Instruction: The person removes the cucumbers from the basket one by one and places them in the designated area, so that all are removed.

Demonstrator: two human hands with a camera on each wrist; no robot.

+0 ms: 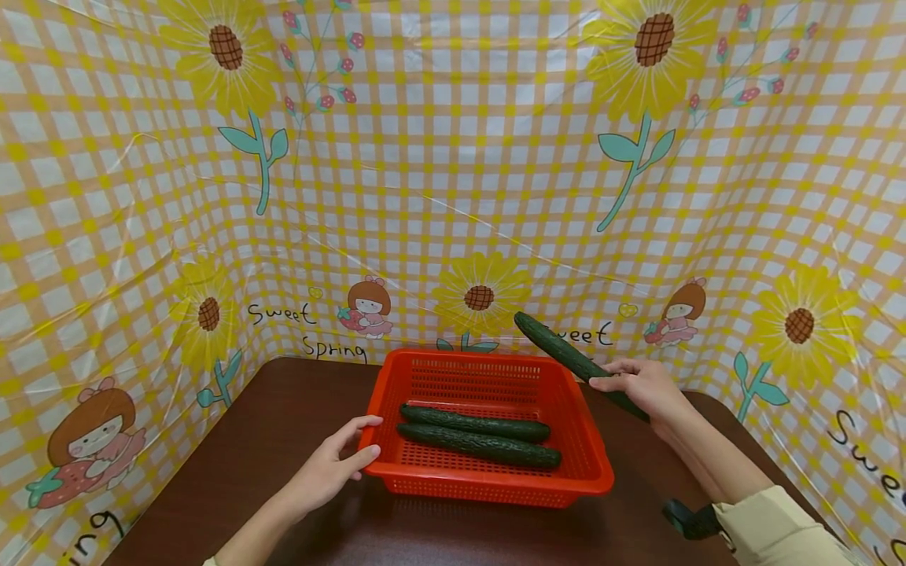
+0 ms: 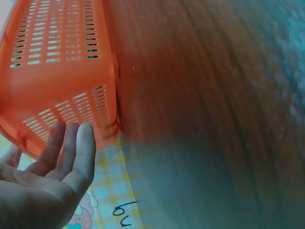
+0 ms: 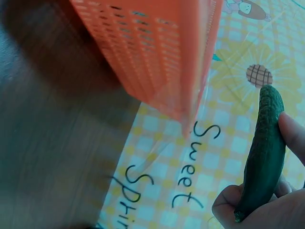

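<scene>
In the head view my right hand (image 1: 644, 389) grips a dark green cucumber (image 1: 559, 346) near its lower end. It is raised over the right side of a red plastic basket (image 1: 488, 474), its far end tilted up to the left. The right wrist view shows the thumb along one side of that cucumber (image 3: 264, 143), fingers curled round the other. Two more cucumbers (image 1: 474, 422) (image 1: 477, 446) lie side by side in the basket. My left hand (image 1: 329, 464) holds the basket's left rim, with several fingers (image 2: 86, 138) against the outer slotted wall.
The basket stands on a dark brown wooden table (image 1: 283, 409). A checked sheet (image 1: 453, 181) with sunflowers and cartoon figures rises behind the table and along both sides. A black strap (image 1: 686, 520) lies by the right sleeve (image 1: 778, 527).
</scene>
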